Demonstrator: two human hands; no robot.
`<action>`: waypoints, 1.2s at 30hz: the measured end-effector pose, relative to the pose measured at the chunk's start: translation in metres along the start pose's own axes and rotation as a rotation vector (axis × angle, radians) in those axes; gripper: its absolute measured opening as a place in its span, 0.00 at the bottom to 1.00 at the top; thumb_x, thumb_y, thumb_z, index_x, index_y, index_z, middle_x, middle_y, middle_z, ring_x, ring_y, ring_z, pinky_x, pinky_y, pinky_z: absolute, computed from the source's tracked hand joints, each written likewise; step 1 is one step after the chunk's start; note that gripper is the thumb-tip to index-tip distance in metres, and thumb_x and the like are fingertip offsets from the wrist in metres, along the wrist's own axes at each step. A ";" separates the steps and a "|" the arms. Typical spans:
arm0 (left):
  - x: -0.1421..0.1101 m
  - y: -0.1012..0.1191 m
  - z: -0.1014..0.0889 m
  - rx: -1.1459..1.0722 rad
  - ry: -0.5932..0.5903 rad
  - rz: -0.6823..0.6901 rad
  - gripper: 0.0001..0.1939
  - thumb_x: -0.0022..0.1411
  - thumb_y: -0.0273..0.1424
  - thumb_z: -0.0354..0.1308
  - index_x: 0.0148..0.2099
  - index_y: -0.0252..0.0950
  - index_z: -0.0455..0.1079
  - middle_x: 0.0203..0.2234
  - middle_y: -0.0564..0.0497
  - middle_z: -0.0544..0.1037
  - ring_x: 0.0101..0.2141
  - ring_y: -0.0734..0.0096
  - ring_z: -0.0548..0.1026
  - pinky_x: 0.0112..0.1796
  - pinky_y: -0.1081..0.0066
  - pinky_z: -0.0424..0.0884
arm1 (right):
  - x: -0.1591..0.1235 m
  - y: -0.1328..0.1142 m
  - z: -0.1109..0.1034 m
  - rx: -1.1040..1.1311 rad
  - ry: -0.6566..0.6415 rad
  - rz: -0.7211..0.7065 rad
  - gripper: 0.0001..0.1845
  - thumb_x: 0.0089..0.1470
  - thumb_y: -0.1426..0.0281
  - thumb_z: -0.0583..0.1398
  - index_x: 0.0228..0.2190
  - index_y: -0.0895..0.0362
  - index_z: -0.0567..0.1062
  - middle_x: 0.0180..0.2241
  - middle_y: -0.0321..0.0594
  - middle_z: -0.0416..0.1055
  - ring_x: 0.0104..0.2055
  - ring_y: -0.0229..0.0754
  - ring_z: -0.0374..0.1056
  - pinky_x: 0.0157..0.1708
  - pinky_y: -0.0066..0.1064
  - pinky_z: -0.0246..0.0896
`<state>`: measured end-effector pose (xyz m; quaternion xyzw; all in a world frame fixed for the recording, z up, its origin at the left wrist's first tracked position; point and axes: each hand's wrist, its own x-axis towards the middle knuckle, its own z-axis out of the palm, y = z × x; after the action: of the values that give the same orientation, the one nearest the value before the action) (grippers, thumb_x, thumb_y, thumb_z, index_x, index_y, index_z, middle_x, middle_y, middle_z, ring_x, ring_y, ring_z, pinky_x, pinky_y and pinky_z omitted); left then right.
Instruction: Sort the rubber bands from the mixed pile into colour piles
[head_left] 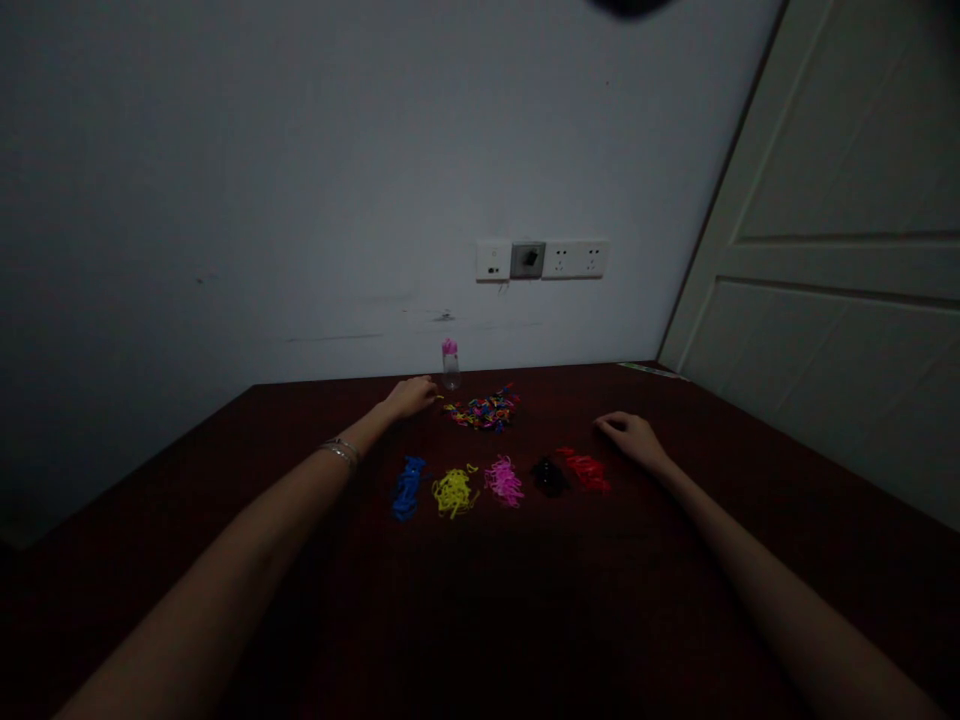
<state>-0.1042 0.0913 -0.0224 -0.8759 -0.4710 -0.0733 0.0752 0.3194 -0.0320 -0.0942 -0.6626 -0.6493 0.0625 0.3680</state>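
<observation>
My left hand (412, 396) reaches to the far part of the table, fingers closed, a small yellow rubber band (439, 398) at its fingertips. Just right of it lies a mixed heap of coloured rubber bands (484, 411). My right hand (632, 437) rests on the table with loosely bent fingers, and I see nothing in it. Nearer to me is a row of sorted piles: blue bands (408, 488), yellow bands (453, 492), pink bands (504, 481), black bands (549, 476) and red bands (586, 470). The red pile is nearest my right hand.
A clear bottle with a pink cap (450, 364) stands upright behind the heap, close to the wall (337, 200). Sockets and a switch (541, 260) are on that wall. A pale panelled door (825, 250) stands right of the dark red table (480, 610).
</observation>
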 end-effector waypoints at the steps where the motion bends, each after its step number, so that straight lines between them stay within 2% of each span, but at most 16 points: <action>1: 0.000 0.000 -0.004 -0.022 0.016 0.007 0.14 0.58 0.35 0.48 0.36 0.37 0.74 0.38 0.47 0.74 0.38 0.69 0.71 0.37 0.76 0.63 | 0.000 0.000 0.000 0.004 0.002 0.001 0.17 0.48 0.60 0.53 0.31 0.56 0.78 0.37 0.43 0.75 0.41 0.46 0.69 0.44 0.36 0.61; 4: -0.002 -0.001 -0.018 -0.157 0.012 0.028 0.14 0.55 0.34 0.50 0.36 0.35 0.75 0.35 0.48 0.76 0.36 0.70 0.71 0.36 0.76 0.63 | 0.001 0.001 0.001 0.011 0.012 -0.003 0.16 0.47 0.60 0.54 0.29 0.56 0.78 0.36 0.42 0.75 0.40 0.46 0.70 0.44 0.36 0.61; 9: -0.012 0.001 -0.052 -0.469 -0.107 -0.024 0.14 0.50 0.31 0.53 0.35 0.31 0.76 0.28 0.50 0.77 0.31 0.72 0.70 0.33 0.76 0.64 | 0.003 0.005 0.003 0.010 0.007 -0.018 0.17 0.47 0.60 0.54 0.30 0.56 0.78 0.36 0.42 0.75 0.40 0.46 0.70 0.44 0.36 0.61; 13: -0.027 0.009 -0.076 -0.591 -0.167 -0.041 0.11 0.48 0.30 0.55 0.33 0.32 0.76 0.26 0.50 0.77 0.28 0.75 0.70 0.32 0.77 0.63 | 0.005 0.006 0.004 0.002 -0.006 -0.017 0.17 0.47 0.60 0.53 0.30 0.57 0.78 0.36 0.43 0.75 0.40 0.47 0.70 0.44 0.36 0.61; 16: -0.040 0.021 -0.085 -0.638 -0.239 -0.034 0.11 0.46 0.30 0.57 0.32 0.33 0.77 0.26 0.50 0.78 0.28 0.75 0.70 0.31 0.78 0.63 | 0.005 0.005 0.004 0.000 -0.006 -0.014 0.17 0.47 0.61 0.54 0.30 0.56 0.78 0.36 0.43 0.75 0.40 0.47 0.70 0.44 0.36 0.61; 19: -0.055 0.037 -0.084 -0.663 -0.370 0.006 0.10 0.44 0.28 0.57 0.31 0.35 0.77 0.24 0.52 0.77 0.26 0.77 0.70 0.29 0.78 0.63 | 0.004 0.004 0.004 0.003 -0.001 -0.017 0.17 0.47 0.61 0.54 0.30 0.56 0.78 0.36 0.42 0.76 0.40 0.47 0.70 0.43 0.36 0.62; 24: -0.074 0.057 -0.067 -0.674 -0.587 0.063 0.09 0.41 0.25 0.58 0.28 0.36 0.76 0.19 0.55 0.75 0.23 0.77 0.69 0.26 0.78 0.62 | 0.004 0.007 0.004 0.003 -0.009 -0.022 0.17 0.48 0.60 0.53 0.30 0.56 0.78 0.36 0.43 0.75 0.41 0.47 0.70 0.44 0.37 0.61; 31: -0.083 0.064 -0.050 -0.718 -0.660 0.070 0.06 0.43 0.27 0.59 0.28 0.35 0.76 0.20 0.54 0.75 0.22 0.78 0.68 0.26 0.79 0.62 | 0.005 0.008 0.005 0.001 -0.022 -0.037 0.19 0.48 0.60 0.53 0.31 0.57 0.78 0.37 0.44 0.75 0.41 0.47 0.69 0.44 0.37 0.61; 36: -0.077 0.055 -0.045 -0.713 -0.641 0.056 0.08 0.43 0.29 0.59 0.29 0.35 0.76 0.20 0.54 0.75 0.23 0.79 0.68 0.25 0.80 0.61 | 0.004 0.004 0.004 -0.008 -0.020 -0.019 0.18 0.48 0.60 0.53 0.31 0.57 0.78 0.37 0.44 0.75 0.41 0.47 0.69 0.44 0.36 0.61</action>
<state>-0.1025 -0.0107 0.0032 -0.8379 -0.3920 0.0453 -0.3770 0.3209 -0.0265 -0.0983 -0.6572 -0.6596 0.0629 0.3592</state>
